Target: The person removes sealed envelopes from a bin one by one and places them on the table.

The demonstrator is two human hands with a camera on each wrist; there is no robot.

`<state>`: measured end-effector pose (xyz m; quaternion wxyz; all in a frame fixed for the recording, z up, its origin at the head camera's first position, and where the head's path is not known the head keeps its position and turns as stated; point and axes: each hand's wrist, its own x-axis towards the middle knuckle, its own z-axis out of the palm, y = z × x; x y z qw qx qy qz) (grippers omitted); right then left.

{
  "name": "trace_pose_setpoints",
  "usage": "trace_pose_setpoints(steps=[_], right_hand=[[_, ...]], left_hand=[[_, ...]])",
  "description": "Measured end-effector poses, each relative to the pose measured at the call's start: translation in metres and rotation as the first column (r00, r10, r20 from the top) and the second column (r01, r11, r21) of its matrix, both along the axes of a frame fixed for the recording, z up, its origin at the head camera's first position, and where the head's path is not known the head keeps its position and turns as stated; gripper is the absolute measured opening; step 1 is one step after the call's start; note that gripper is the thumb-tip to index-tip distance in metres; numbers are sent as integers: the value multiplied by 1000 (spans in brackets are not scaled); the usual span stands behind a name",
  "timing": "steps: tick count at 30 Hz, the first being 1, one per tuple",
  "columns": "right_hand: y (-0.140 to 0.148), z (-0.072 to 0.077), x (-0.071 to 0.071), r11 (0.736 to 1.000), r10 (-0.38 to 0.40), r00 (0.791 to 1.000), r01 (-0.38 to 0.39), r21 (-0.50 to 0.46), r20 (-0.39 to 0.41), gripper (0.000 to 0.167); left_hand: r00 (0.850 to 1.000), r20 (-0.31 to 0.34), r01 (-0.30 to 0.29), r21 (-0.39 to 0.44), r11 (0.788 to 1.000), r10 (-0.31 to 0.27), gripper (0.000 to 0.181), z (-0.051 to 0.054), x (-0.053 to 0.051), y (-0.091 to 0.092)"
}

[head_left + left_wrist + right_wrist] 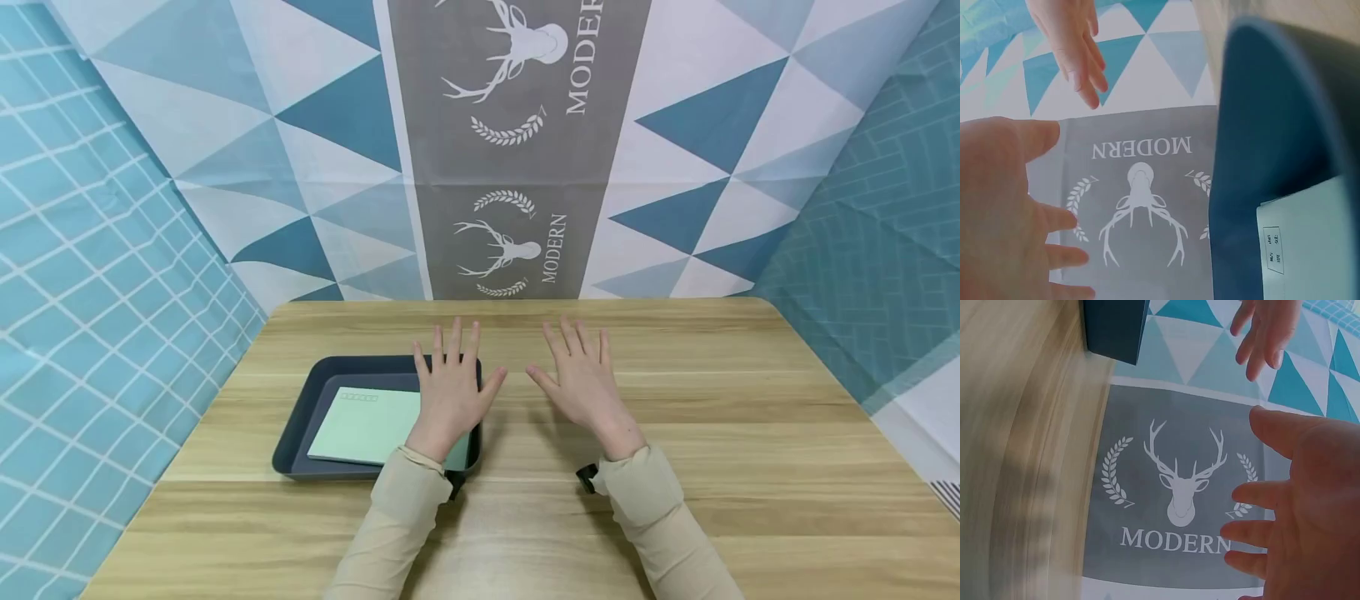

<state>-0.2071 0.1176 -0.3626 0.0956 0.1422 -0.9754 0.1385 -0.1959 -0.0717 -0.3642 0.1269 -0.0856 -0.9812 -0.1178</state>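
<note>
Spreading apart, the fingers of the left hand [448, 404] are pointed at the far edge of the table [750, 417], and nothing is gripped. Part of the right end of a dark blue-grey tray [367, 366] is covered by this hand in the head view, while a gap between hand and tray wall is shown in the left wrist view. The right hand [585, 392] is held to the right of the tray, its fingers likewise extended towards the far edge, its thumb turned towards the left thumb; it, too, is gripping nothing.

The tray is placed in the left half of the table, its long axis laid left to right, roughly parallel to the far edge. Inside it a pale green envelope [367, 425] is laid flat, its long axis also running left to right and its left end slightly slanted. A row of small printed boxes [359, 397] is carried near its far left corner. Both wrists are covered by beige sleeves [397, 517].
</note>
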Motion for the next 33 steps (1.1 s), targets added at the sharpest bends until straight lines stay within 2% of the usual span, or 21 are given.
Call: trace_pose_setpoints(steps=[3,8,13,18,21,27,33], right_hand=[[-2,1,1,1000,12,1000,-12,-18,5,68],[-8,0,3,998,36,999,-35,-46,26,63],[-21,-4,6,993,110,993,-108,-38,50,60],[-35,-10,8,984,178,978,-176,-34,107,58],[-44,-13,8,980,201,972,-199,-27,121,55],[-62,-20,6,957,287,956,-284,-68,52,42],[-77,-26,2,945,325,945,-323,-61,25,36]], left_hand=[[1000,-6,-5,22,1000,5,69,1,1,-1],[1000,-15,-14,13,1000,14,54,4,4,-5],[999,26,-25,25,999,24,44,7,9,-18],[995,90,-40,44,998,36,41,8,11,-42],[994,89,-64,20,998,62,40,9,13,-61],[990,66,-120,-31,992,122,43,10,18,-97],[985,49,-165,-22,986,166,46,10,26,-125]])
